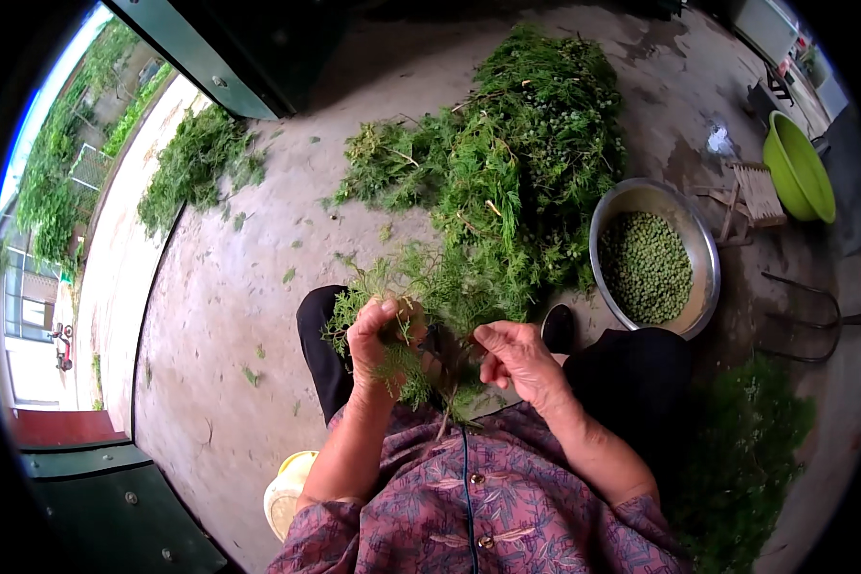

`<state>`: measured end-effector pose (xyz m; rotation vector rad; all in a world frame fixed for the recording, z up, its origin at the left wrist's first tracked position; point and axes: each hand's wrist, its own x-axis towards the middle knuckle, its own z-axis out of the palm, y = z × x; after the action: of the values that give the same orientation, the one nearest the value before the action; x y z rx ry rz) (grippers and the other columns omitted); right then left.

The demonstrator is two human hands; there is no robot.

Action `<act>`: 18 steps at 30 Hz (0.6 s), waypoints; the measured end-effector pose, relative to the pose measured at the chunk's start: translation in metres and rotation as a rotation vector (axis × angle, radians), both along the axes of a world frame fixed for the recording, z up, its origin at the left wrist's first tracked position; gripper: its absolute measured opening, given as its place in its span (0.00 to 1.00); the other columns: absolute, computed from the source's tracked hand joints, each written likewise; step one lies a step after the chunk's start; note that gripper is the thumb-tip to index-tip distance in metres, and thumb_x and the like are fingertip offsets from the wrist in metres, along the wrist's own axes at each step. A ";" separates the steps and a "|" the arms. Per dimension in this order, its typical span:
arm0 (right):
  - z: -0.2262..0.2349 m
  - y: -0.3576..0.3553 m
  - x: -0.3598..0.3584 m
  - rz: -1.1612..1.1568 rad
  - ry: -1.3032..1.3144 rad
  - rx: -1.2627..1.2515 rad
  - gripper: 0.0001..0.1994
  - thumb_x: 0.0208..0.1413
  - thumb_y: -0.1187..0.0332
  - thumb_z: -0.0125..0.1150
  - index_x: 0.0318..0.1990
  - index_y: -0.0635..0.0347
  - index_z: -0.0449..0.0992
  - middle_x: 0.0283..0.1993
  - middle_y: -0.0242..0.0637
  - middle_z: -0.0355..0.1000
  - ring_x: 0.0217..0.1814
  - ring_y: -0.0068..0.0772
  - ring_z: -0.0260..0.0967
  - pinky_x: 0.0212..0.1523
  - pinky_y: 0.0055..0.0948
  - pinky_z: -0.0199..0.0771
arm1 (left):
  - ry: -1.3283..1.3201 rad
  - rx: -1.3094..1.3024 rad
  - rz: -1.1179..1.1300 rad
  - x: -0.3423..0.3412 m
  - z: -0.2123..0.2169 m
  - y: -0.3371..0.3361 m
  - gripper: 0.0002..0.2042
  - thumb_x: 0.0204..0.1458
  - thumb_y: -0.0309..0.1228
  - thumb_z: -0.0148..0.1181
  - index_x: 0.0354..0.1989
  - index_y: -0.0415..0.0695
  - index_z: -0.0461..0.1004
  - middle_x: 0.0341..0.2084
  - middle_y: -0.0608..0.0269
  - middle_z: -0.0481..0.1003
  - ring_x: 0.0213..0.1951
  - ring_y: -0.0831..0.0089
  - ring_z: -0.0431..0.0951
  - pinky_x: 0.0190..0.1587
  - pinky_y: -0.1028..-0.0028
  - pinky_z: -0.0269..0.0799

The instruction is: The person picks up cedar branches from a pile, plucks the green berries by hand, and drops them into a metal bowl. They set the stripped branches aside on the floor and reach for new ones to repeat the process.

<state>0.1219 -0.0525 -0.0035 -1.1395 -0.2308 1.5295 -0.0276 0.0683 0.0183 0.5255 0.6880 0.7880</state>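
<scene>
My left hand [383, 337] is closed around a feathery green branch [404, 371], which looks like cypress; its stem runs down toward my shirt. Thumb and fingers of my right hand [524, 362] are pinched together just right of the branch; whatever they hold is too small to make out. Beyond both hands, a large heap of cut green branches [545, 163] lies on the floor. To its right stands a wide metal basin [704, 251] with many small round green cones or berries [644, 268] in it.
A lime-green plastic tub [796, 167] leans at the right beside a small wooden stool [758, 194]. A smaller pile of greenery [196, 167] lies by the doorway at the left. Near my left elbow is a pale yellow container [287, 493]. More greenery [741, 459] lies in shadow at the lower right.
</scene>
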 end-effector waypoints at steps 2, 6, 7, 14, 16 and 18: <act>-0.003 0.007 -0.009 0.014 0.065 0.026 0.11 0.50 0.64 0.61 0.29 0.63 0.70 0.20 0.30 0.67 0.14 0.20 0.64 0.09 0.15 0.56 | 0.135 0.075 0.013 0.001 0.002 -0.002 0.09 0.40 0.34 0.54 0.20 0.41 0.65 0.17 0.63 0.64 0.19 0.72 0.61 0.22 0.73 0.60; -0.006 0.007 -0.022 -0.050 0.085 0.003 0.07 0.51 0.68 0.59 0.27 0.61 0.69 0.20 0.29 0.67 0.15 0.19 0.63 0.12 0.15 0.57 | 0.194 0.111 0.030 -0.001 0.004 -0.004 0.10 0.40 0.34 0.54 0.19 0.41 0.64 0.16 0.61 0.65 0.17 0.68 0.64 0.21 0.72 0.61; -0.004 0.005 -0.024 -0.094 0.065 0.012 0.06 0.51 0.69 0.59 0.28 0.61 0.70 0.20 0.30 0.67 0.17 0.19 0.63 0.14 0.16 0.59 | 0.198 0.077 0.080 0.000 0.004 -0.005 0.08 0.40 0.32 0.54 0.18 0.41 0.65 0.15 0.64 0.66 0.18 0.72 0.66 0.21 0.74 0.61; -0.002 -0.005 -0.043 -0.103 -0.212 0.152 0.04 0.51 0.74 0.57 0.31 0.65 0.73 0.23 0.31 0.69 0.20 0.16 0.62 0.21 0.17 0.62 | 0.398 0.258 -0.321 0.000 0.016 -0.005 0.08 0.41 0.31 0.59 0.23 0.38 0.72 0.13 0.70 0.65 0.18 0.83 0.63 0.20 0.81 0.57; 0.005 -0.004 -0.042 -0.088 -0.263 0.168 0.05 0.51 0.73 0.58 0.32 0.67 0.74 0.23 0.31 0.69 0.21 0.15 0.61 0.22 0.17 0.61 | 0.462 0.257 -0.276 0.004 0.012 -0.012 0.09 0.41 0.32 0.60 0.23 0.39 0.73 0.12 0.71 0.65 0.17 0.83 0.63 0.19 0.81 0.56; 0.018 -0.004 -0.040 0.039 -0.499 0.144 0.04 0.52 0.75 0.54 0.31 0.65 0.75 0.19 0.27 0.67 0.20 0.15 0.61 0.21 0.17 0.61 | 0.524 0.251 -0.237 0.004 0.012 -0.013 0.10 0.41 0.34 0.61 0.23 0.39 0.73 0.12 0.71 0.65 0.17 0.84 0.63 0.18 0.81 0.55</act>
<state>0.0823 -0.0566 0.0146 -1.3908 -0.6911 1.2170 -0.0237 0.0556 0.0299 1.0441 0.9916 0.5142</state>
